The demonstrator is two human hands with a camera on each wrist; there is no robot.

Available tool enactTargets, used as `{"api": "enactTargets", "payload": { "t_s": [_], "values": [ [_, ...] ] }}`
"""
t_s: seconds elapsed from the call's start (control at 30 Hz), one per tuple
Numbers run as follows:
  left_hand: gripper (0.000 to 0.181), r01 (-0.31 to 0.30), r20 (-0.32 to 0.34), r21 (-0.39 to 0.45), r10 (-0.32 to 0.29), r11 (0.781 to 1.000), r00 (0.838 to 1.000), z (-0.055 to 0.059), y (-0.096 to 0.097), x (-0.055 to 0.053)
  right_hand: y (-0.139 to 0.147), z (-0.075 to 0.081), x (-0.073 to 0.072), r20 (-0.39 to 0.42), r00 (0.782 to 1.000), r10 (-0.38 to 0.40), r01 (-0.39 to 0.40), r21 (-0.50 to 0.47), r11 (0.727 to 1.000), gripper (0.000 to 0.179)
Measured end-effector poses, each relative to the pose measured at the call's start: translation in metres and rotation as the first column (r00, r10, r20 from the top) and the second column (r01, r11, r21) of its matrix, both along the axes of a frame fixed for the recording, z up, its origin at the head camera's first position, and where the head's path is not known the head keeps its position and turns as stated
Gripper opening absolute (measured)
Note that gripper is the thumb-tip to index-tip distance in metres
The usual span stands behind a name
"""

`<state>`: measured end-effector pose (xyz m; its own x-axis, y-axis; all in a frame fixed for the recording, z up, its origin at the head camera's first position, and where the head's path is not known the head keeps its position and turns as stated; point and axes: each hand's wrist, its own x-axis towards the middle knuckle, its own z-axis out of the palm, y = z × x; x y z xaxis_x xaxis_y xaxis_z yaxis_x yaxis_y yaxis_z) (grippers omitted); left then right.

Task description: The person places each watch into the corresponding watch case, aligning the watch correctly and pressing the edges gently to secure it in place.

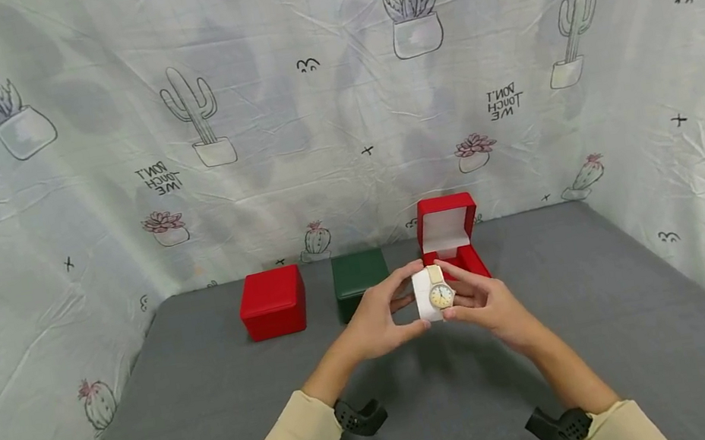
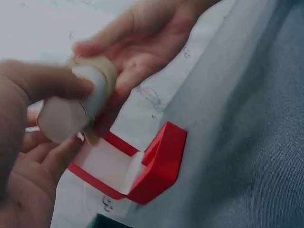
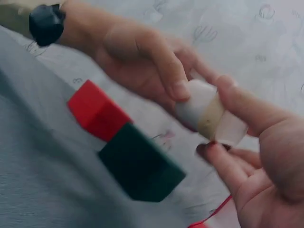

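A wristwatch [image 1: 441, 296] with a pale dial and a cream strap sits around a white watch cushion [image 1: 424, 296], held up above the table in front of me. My left hand [image 1: 377, 321] grips the left end of the cushion between thumb and fingers. From the right, my right hand [image 1: 489, 308] pinches the watch at its strap and edge. In the right wrist view the cream strap [image 3: 211, 118] circles the cushion. Behind the hands stands an open red box [image 1: 443, 203] with a white-lined lid; the right hand partly hides its base.
A closed red box [image 1: 273, 303] stands at the back left of the grey table [image 1: 218, 418]. Between the red boxes is a closed dark green box [image 1: 358, 271], partly behind my left hand. A cactus-print curtain [image 1: 333, 100] encloses the back and sides.
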<state>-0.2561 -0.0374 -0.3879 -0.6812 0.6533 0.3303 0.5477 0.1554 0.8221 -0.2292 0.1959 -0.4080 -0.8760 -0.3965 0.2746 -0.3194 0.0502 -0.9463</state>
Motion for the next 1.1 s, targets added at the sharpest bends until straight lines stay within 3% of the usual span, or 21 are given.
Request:
{"api": "enactTargets", "payload": {
  "t_s": [0.17,0.3,0.77,0.97,1.1],
  "values": [
    [0.071,0.048,0.170,0.168,-0.077,0.985,0.982,-0.008,-0.007,-0.009,0.005,0.014,0.004,-0.049,0.999,0.011,-0.008,0.055,0.998,0.073],
    [0.069,0.076,0.233,0.212,-0.126,0.974,0.964,-0.008,-0.010,-0.011,0.007,0.020,0.007,-0.072,0.997,-0.010,0.017,0.108,0.994,0.071],
    [0.070,0.133,0.198,0.170,-0.166,0.976,0.966,0.002,-0.008,-0.007,0.001,0.027,0.013,-0.140,0.986,-0.089,0.118,0.215,0.970,0.077],
    [0.071,0.119,0.206,0.129,-0.144,0.985,0.968,0.001,-0.008,-0.003,-0.002,0.023,0.012,-0.142,0.988,-0.062,0.093,0.219,0.971,0.077],
    [0.072,0.116,0.188,0.101,-0.133,0.988,0.973,0.006,-0.006,0.003,-0.001,0.021,0.011,-0.169,0.985,-0.031,0.066,0.209,0.976,0.073]
  ]
}}
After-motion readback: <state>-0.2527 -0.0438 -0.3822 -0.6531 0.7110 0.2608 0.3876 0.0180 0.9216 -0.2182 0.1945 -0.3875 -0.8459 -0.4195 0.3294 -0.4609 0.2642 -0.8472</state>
